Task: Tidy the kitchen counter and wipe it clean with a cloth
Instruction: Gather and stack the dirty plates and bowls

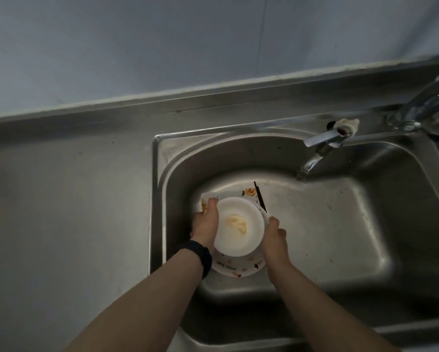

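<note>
A white bowl [238,226] with yellowish food scraps sits on a patterned white plate [235,270], low in the left part of the steel sink [340,224]. Dark chopsticks [260,198] lie across the plate's far right edge. My left hand [205,223], with a black band at the wrist, grips the stack's left side. On the opposite side my right hand [274,237] grips the right rim of the plate. A second patterned piece [249,193] shows under the stack at the back.
A chrome tap [320,146] reaches over the sink's back edge, with a second fitting [422,107] at the far right. Steel counter [60,212] stretches to the left of the sink. A grey wall [162,41] rises behind.
</note>
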The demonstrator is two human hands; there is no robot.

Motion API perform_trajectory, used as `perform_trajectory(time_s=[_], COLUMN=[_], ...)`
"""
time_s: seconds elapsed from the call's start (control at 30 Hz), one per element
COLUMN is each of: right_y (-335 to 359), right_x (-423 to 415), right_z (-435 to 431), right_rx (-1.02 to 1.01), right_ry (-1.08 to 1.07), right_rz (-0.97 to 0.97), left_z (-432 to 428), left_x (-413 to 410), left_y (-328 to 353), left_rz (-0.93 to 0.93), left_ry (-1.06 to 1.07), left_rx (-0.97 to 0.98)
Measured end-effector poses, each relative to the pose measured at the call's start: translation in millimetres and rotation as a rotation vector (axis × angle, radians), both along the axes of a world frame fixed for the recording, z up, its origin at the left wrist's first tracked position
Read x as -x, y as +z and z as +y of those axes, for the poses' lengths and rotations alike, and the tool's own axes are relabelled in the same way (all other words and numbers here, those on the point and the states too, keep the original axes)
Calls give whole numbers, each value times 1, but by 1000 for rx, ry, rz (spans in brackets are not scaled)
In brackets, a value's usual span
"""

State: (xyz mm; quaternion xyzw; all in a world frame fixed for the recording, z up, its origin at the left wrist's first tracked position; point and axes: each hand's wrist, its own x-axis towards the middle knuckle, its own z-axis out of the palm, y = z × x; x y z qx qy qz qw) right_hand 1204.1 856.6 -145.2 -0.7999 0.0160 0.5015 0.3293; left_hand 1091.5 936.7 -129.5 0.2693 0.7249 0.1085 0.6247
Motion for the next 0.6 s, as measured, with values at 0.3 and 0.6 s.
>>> perform_trajectory(time_s=[0.3,0.6], right_y=[-2,2], right_x=[6,1], right_z=[0,-9], right_rx=[62,129], right_ry=[63,178], right_rz=[-24,16], left_z=[-6,-20], left_x=[10,17], left_y=[-9,-7], left_rz=[83,81], left_ry=[7,-5], left_rx=[32,76])
